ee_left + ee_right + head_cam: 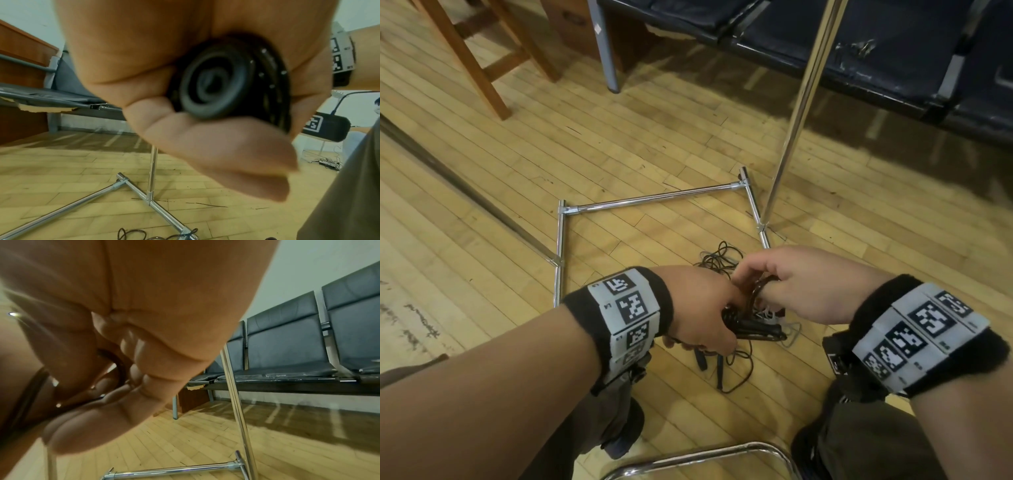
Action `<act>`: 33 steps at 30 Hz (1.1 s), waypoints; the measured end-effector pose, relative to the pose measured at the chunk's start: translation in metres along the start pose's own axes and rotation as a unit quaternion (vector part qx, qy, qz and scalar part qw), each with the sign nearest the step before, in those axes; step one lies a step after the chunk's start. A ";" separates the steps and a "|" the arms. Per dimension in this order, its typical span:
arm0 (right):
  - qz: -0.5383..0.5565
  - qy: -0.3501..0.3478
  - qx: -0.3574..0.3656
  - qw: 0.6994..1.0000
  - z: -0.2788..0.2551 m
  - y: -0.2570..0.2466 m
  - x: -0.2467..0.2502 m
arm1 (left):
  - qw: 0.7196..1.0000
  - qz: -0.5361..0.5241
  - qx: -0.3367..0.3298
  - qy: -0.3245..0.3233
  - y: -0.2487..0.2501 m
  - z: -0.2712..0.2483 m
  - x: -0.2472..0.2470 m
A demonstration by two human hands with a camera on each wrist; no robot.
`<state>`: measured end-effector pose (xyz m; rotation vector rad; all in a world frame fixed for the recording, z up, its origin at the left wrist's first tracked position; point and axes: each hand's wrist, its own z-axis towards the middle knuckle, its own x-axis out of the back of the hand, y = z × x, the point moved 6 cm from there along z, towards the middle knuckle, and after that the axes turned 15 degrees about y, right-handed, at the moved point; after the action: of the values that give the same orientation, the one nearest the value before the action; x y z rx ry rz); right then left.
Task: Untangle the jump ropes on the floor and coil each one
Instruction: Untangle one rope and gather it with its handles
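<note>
Hands (739, 301), black coiled rope (230, 86), wooden floor (654, 137)

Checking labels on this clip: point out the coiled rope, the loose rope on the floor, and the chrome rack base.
coiled rope (218, 84), left wrist view, coil's face.
loose rope (717, 258), head view, far loops.
chrome rack base (654, 198), head view, far crossbar.

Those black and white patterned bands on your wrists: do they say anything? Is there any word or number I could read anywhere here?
No readable text.
Left wristband: square code patterns; tiny marks beside them, too small to read.
Right wristband: the same, tiny marks unreadable.
Black box in the left wrist view: a code square, no words.
Small white tag on the wooden furniture: blank or too small to tell.
</note>
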<state>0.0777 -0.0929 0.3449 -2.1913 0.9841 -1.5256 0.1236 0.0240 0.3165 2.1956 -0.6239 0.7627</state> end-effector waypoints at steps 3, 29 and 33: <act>0.041 0.009 0.000 0.999 -0.002 -0.006 0.002 | 0.999 0.012 0.024 0.026 -0.004 0.005 0.000; -0.017 0.218 0.129 0.967 0.001 -0.018 0.031 | 0.942 -0.218 0.115 0.227 -0.026 0.014 0.036; -0.005 0.240 0.129 0.962 -0.001 -0.015 0.038 | 0.935 -0.234 0.114 0.242 -0.025 0.014 0.037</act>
<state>0.0903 -0.1074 0.3811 -1.6854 0.8358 -2.1128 0.1700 0.0217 0.3226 2.1106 0.2416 1.0948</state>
